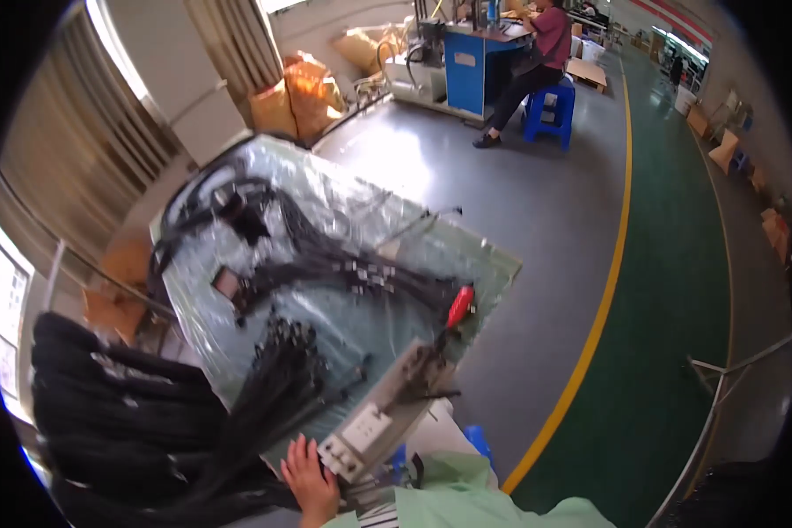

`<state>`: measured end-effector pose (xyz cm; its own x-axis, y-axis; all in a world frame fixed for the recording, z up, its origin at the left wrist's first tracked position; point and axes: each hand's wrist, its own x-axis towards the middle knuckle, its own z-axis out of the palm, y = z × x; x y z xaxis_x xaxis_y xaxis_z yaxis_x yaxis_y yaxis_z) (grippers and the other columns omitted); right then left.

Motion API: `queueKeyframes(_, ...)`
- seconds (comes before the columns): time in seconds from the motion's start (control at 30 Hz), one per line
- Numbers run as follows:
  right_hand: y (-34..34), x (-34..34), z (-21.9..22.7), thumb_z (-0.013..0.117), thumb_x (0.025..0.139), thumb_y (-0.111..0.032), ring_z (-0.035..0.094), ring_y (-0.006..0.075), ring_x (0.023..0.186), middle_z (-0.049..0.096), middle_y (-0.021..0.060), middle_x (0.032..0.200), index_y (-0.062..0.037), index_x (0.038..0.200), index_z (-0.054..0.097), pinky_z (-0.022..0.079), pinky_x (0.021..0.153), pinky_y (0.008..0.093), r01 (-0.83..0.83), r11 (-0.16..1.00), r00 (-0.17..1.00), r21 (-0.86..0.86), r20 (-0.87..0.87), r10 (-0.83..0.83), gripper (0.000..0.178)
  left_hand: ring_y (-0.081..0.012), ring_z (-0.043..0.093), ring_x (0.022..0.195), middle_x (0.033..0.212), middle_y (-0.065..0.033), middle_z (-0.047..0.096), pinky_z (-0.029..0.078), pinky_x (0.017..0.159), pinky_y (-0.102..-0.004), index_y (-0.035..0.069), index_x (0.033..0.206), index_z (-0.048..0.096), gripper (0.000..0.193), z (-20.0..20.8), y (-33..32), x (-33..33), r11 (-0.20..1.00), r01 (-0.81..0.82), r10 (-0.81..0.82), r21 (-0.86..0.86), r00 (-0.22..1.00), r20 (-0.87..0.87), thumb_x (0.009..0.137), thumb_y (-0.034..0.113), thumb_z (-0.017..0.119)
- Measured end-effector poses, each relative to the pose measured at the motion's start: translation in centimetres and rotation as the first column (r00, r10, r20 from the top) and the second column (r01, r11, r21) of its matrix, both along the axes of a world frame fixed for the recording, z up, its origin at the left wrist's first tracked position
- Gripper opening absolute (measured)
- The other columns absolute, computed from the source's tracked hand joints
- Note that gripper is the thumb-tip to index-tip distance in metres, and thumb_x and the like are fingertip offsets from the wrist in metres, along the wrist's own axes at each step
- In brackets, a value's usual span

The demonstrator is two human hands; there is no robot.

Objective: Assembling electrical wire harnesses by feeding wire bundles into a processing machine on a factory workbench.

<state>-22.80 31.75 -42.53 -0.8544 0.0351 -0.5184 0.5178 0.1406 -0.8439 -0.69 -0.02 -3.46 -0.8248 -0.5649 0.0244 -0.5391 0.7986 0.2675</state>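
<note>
The left hand (310, 480) rests half-curled, holding nothing, against the grey test box (387, 414). The right hand is out of view. Beside the box lie black wire harnesses (282, 387), seemingly mostly unprocessed.

Tabletop (493, 264): I log a surface wrapped in clear, glossy plastic sheeting, its far corner pointing toward the grey floor (537, 194).

On it I count:
- a black wire harness (326, 255) spread across the middle, with small pale connectors along its branches;
- a bundle of black cables (277, 392) heaped at the near left, spilling over the edge;
- a long grey metal tool unit (387, 409) with a pale switch plate, lying diagonally at the near edge;
- a red handle (459, 306) at that unit's far end;
- a thin wire (418, 220) trailing toward the far edge.

My left hand (311, 480) rests against the unit's near end.
</note>
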Motion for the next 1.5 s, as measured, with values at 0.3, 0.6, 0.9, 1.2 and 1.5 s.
queueKeyframes(0.3,10.7,3.5,3.2,0.045,0.091,-0.033,0.051,0.0299,0.114,0.053,0.0212,0.121,0.0036,0.116,0.052,0.041,0.094,0.0407,-0.104,0.986,0.991,0.132,-0.073,0.115,0.045,-0.0298,0.031,0.131,0.138,-0.0121,0.038,0.019,0.106,-0.0503,0.002,0.126,0.045,0.047,0.2,-0.8,-0.8,0.998,0.045,-0.051,-0.042,0.987,-0.154,0.082,0.015,0.053)
queueKeyframes(0.6,11.9,0.4,6.5,0.045,0.091,-0.033,0.051,0.0295,0.113,0.054,0.0208,0.120,0.0035,0.116,0.052,0.041,0.094,0.0405,-0.125,0.986,0.973,0.113,-0.179,0.144,0.044,-0.0280,0.030,0.132,0.140,-0.0113,0.036,0.020,0.107,-0.0516,0.000,0.127,0.045,0.047,-0.2,-0.3,-0.3,0.998,0.042,-0.050,-0.052,0.985,-0.162,0.084,0.018,0.053)
queueKeyframes(0.9,11.2,-0.4,8.5,0.045,0.091,-0.032,0.052,0.0292,0.112,0.054,0.0204,0.119,0.0034,0.115,0.053,0.041,0.093,0.0403,-0.109,0.987,0.974,0.118,-0.186,0.130,0.043,-0.0315,0.028,0.132,0.141,-0.0117,0.035,0.019,0.105,-0.0556,-0.001,0.126,0.045,0.054,0.0,-0.6,0.2,0.995,0.104,-0.103,-0.001,0.986,-0.134,0.079,0.022,0.059)
queueKeyframes(1.2,12.7,1.1,9.0,0.045,0.091,-0.031,0.052,0.0289,0.110,0.055,0.0199,0.118,0.0032,0.115,0.053,0.042,0.092,0.0402,-0.037,0.998,0.982,0.050,-0.184,0.046,0.043,-0.0313,0.028,0.133,0.140,-0.0124,0.037,0.016,0.107,-0.0521,-0.001,0.125,0.046,0.050,0.4,-0.7,-0.1,0.996,0.077,-0.071,0.039,0.987,-0.147,0.080,0.016,0.057)
queueKeyframes(1.5,12.3,-6.3,6.9,0.045,0.091,-0.030,0.053,0.0286,0.109,0.056,0.0195,0.117,0.0031,0.114,0.054,0.042,0.091,0.0400,-0.102,0.984,0.978,-0.146,-0.194,0.073,0.042,-0.0318,0.032,0.130,0.137,-0.0130,0.041,0.020,0.107,-0.0492,-0.001,0.122,0.048,0.047,0.0,-0.5,-0.4,0.998,0.049,-0.054,-0.036,0.986,-0.156,0.078,0.012,0.055)
